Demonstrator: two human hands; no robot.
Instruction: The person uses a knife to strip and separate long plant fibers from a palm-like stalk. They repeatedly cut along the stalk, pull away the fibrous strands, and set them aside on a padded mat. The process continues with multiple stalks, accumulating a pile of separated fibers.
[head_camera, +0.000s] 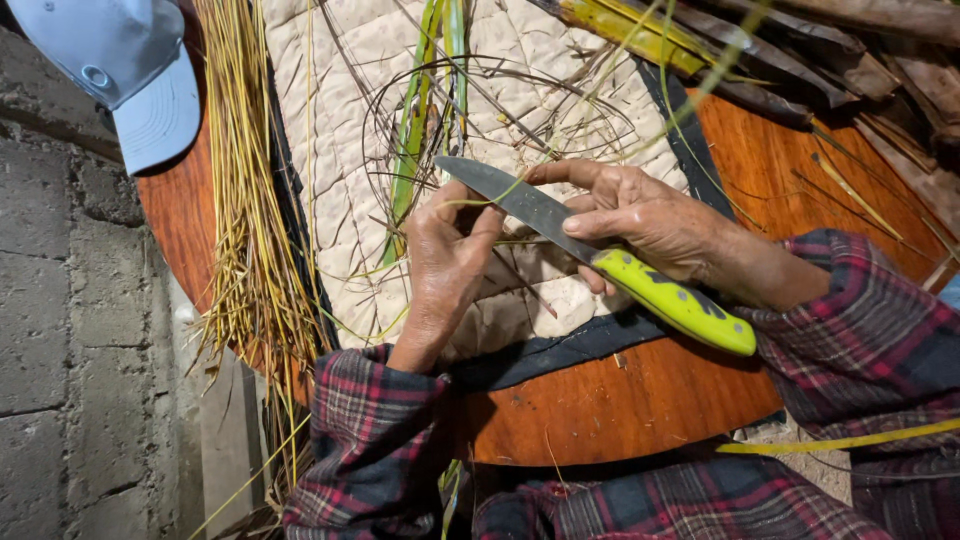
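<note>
Near the middle of the frame, over a quilted beige cloth (350, 150) spread on a round wooden desk (620, 400), the right hand (640, 215) is closed around a knife (600, 255) with a bright yellow-green handle, the forefinger stretched along the back of the grey blade, which points toward the upper left. The left hand (445, 255) sits just beside the blade tip, its fingers pinched shut on a thin green strip (490, 198) that crosses the blade's flat. The strip touches both hands and the steel, so the gap between edge and fingertips is very small. My judgement is that the main risk lies there: if the blade slips along the slick fibre or the strip snaps under tension, the edge could run into the left thumb or fingers. A second risk is the strip being cut through or split unevenly if the blade tilts. Loose wiry fibres coil on the cloth behind the hands and could snag the strip. At the left of the frame a bundle of yellow straw stalks (245, 200) lies along the edge of the desk, well apart from the hands; green leaf stems (425, 110) lie at upper centre, dark dried fronds (800, 50) at upper right, and a pale blue cap (130, 70) in the upper left corner.
</note>
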